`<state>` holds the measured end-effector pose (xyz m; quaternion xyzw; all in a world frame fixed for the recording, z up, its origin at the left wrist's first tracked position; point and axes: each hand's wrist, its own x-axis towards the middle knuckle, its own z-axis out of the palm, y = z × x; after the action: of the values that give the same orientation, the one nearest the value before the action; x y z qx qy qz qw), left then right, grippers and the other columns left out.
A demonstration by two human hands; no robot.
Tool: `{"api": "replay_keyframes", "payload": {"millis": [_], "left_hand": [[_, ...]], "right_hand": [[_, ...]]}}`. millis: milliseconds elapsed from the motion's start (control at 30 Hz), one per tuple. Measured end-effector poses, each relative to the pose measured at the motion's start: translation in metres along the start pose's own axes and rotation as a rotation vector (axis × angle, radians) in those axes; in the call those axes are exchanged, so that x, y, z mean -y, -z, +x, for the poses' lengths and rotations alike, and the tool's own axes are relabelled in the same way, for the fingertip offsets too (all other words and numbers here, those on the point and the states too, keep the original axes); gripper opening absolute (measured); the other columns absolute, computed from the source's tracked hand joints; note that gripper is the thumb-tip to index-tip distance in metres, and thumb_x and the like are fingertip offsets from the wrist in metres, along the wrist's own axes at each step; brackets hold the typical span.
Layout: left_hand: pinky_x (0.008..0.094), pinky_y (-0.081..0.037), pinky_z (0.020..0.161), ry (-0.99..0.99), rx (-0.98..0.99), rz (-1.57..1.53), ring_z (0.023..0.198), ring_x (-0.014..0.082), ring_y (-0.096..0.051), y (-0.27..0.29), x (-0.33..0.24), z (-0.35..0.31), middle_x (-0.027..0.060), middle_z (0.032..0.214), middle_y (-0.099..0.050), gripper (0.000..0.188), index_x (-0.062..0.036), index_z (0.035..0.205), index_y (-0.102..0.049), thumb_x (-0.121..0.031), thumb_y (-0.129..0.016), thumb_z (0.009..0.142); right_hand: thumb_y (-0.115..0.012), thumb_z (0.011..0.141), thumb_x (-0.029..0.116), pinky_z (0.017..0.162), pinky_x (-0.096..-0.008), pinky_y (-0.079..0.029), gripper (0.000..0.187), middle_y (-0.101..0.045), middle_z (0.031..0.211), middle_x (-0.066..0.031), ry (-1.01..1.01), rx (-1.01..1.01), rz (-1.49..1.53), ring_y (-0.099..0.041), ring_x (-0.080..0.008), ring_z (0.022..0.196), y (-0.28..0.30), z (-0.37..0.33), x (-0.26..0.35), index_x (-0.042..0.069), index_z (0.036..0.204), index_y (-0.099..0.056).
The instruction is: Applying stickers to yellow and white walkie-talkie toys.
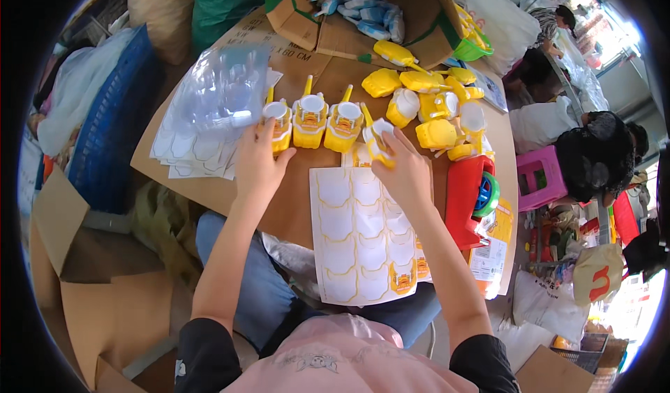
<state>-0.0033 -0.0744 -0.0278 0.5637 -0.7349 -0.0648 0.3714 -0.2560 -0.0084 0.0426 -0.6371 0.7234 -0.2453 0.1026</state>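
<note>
Three yellow toys shaped like walkie-talkies, each with a stub antenna and a white round front, stand in a row on the cardboard-covered table. My left hand [262, 159] has its fingers and thumb around the leftmost yellow toy [279, 129]. The middle yellow toy [309, 124] and the third yellow toy [343, 128] carry orange labels. My right hand [407, 170] grips another yellow toy [377, 136], tilted, just right of the row. Below it lies a sticker sheet [336, 222], mostly peeled, with a few orange stickers [403, 277] at its right edge.
More yellow toys [436, 133] lie heaped at the back right. Blue pieces fill a tipped cardboard box [296, 23] behind. Clear plastic sheets [227, 86] cover white sheets at left. A red holder [460, 201] with a green wheel stands right. Other people sit beyond a pink stool [539, 177].
</note>
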Motion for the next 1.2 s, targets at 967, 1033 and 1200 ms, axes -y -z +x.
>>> {"api": "replay_keyframes", "payload": {"millis": [967, 1033, 1200], "left_hand": [[0.0861, -0.014, 0.091, -0.12, 0.169, 0.382, 0.14, 0.0544, -0.02, -0.08, -0.075, 0.063, 0.0236, 0.154, -0.024, 0.096, -0.0362, 0.149, -0.037, -0.079, -0.065, 0.068], [0.0855, -0.015, 0.092, -0.114, 0.229, 0.395, 0.141, 0.054, -0.02, -0.08, -0.076, 0.064, 0.0238, 0.155, -0.023, 0.098, -0.0366, 0.149, -0.035, -0.079, -0.066, 0.066], [0.0853, -0.016, 0.093, -0.149, 0.235, 0.378, 0.143, 0.0517, -0.017, -0.085, -0.076, 0.065, 0.0227, 0.157, -0.02, 0.101, -0.0357, 0.15, -0.032, -0.069, -0.075, 0.065]], "right_hand": [[-0.072, 0.082, 0.03, 0.104, -0.0508, -0.043, 0.046, -0.048, 0.14, -0.0107, 0.327, 0.236, -0.344, -0.047, -0.0357, 0.13, -0.042, 0.239, -0.067, 0.023, 0.125, -0.057], [-0.071, 0.08, 0.022, 0.1, -0.0447, -0.045, 0.04, -0.053, 0.129, -0.0133, 0.451, 0.248, -0.316, -0.054, -0.0336, 0.119, -0.022, 0.242, -0.084, 0.017, 0.117, -0.056], [-0.068, 0.075, 0.012, 0.091, -0.0456, -0.05, 0.033, -0.048, 0.135, -0.0102, 0.387, 0.286, -0.361, -0.056, -0.0344, 0.116, 0.035, 0.21, -0.109, 0.014, 0.104, -0.053]]}}
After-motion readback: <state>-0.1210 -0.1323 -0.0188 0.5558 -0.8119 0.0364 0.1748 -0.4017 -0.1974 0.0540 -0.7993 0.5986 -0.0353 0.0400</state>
